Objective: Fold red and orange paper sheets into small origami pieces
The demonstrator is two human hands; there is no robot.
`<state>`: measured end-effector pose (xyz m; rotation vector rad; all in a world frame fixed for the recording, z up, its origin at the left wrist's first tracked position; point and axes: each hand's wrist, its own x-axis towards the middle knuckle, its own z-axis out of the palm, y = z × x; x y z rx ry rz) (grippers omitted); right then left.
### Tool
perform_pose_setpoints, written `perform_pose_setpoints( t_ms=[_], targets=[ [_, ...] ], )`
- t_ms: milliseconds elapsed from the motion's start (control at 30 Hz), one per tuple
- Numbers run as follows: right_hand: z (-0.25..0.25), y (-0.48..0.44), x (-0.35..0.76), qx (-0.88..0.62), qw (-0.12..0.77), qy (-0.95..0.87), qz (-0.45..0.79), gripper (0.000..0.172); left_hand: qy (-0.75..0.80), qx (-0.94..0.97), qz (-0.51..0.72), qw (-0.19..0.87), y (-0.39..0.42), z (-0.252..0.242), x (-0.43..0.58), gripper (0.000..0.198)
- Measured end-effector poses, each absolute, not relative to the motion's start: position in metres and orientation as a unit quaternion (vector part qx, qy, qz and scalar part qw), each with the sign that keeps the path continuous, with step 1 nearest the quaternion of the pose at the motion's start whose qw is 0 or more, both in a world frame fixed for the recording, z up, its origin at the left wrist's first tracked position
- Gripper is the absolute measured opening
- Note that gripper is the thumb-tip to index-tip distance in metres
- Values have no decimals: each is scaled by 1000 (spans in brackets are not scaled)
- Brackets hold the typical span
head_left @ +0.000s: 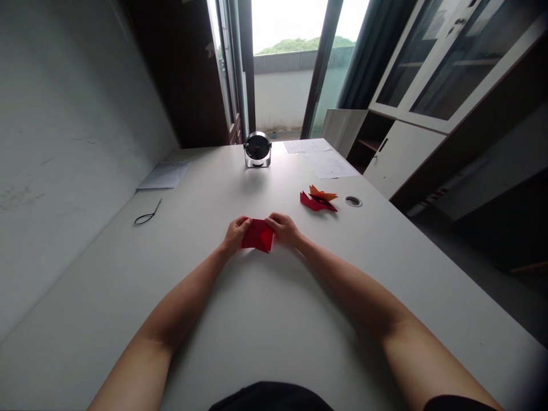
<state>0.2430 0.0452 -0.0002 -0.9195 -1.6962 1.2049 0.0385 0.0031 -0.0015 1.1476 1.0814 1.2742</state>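
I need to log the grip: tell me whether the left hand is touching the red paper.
Touching. The head view shows the left hand pinching the left edge of the red paper, no gap; the right hand holds the opposite edge.

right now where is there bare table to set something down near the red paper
Widest bare patch: the table on the wearer's side of the red paper. Also bare: left of the left hand, up to the black tie. Crowded: beyond the right hand, by the folded pieces and the round hole.
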Motion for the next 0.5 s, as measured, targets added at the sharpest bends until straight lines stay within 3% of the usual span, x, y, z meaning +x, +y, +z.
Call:
perform_pose_setpoints(
  t_ms=[500],
  targets=[
    [7, 40, 243, -369, 400, -689, 480, 40, 483, 444, 543, 524, -1, 10, 41, 35]
  ],
)
